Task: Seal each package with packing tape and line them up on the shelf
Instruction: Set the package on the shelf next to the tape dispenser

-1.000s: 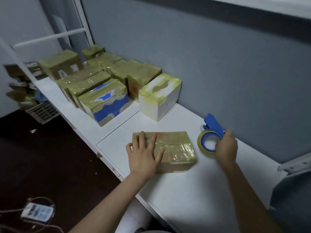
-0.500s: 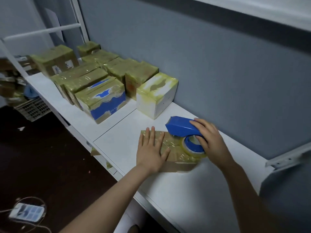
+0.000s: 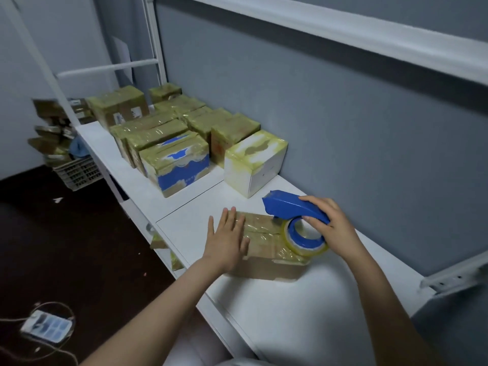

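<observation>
A flat brown cardboard package, partly wrapped in clear tape, lies on the white shelf. My left hand presses flat on its left end with straight fingers. My right hand grips a blue tape dispenser holding a roll of clear tape. The dispenser rests on the package's right end, its nose pointing left across the top.
Several taped packages stand in rows further left on the shelf, among them a white box and a blue-and-white box. A grey wall runs behind. An upper shelf rail hangs overhead. A crate and a power strip sit on the dark floor.
My right hand brought the tape dispenser from the shelf beside the package onto the package's right end. My left hand stayed flat on the package.
</observation>
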